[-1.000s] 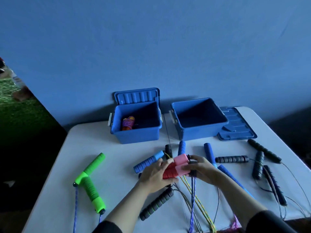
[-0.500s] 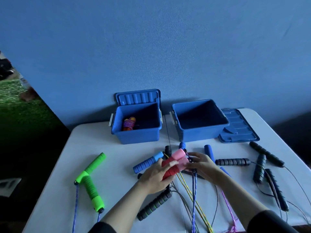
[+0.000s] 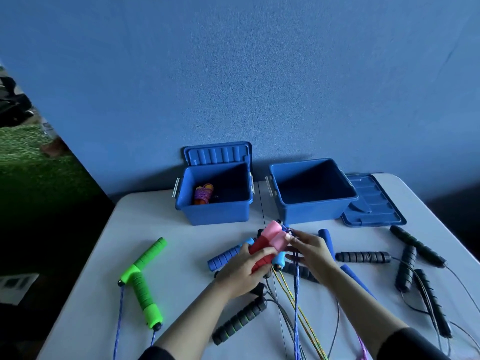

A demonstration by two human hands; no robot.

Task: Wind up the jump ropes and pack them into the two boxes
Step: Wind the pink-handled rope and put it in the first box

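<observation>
A pair of red-and-pink handles (image 3: 267,244) is held together just above the table (image 3: 168,294), in front of the gap between the two boxes. The red ends are gripped by the left hand (image 3: 244,272), its fingers (image 3: 262,253) curled round them. The pink ends are touched by the right hand (image 3: 313,252), whose fingertips (image 3: 292,236) pinch at the cord ends there; what exactly is pinched cannot be told. A blue-purple cord (image 3: 296,307) and a yellow braided cord (image 3: 298,310) are seen running from under the hands towards the near edge of the table.

The left box (image 3: 215,214) stands open with its lid (image 3: 218,153) raised behind it, and a wound orange and purple rope (image 3: 204,194) lies in its left corner. The right box (image 3: 311,211) is set just beside it, its lid (image 3: 374,203) laid flat on the table at its right.

Green handles (image 3: 142,279) lie crossed at the left of the table. Blue handles (image 3: 228,255) lie beside and partly under the hands. Black handles (image 3: 363,257) are scattered at the right, and one more black handle (image 3: 239,320) lies between the forearms
</observation>
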